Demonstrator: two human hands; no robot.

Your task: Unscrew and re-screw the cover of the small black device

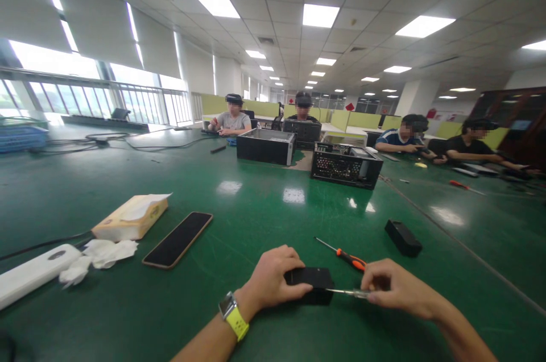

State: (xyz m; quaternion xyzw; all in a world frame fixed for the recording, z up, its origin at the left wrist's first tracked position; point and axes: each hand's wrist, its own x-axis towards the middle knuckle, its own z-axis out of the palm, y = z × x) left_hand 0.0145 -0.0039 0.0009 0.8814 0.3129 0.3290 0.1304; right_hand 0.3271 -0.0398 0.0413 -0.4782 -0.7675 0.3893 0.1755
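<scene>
Currently, left hand [273,279] is curled over a small black box [313,281] lying flat near the front of the green table [256,208], fingers closed on its top and thumb on its near side, pinning it down. Right hand [394,288] pinches a thin metal tool [345,292] between thumb and fingertips, tip at the box's right end. Judgement: early stage. The casing looks whole and shut, with no loose parts visible beside it, so work at that end appears barely begun. Orange-handled screwdriver [347,258] lies unheld just behind. Second black box [403,238] sits apart to the right, phone [178,239] to the left.
</scene>
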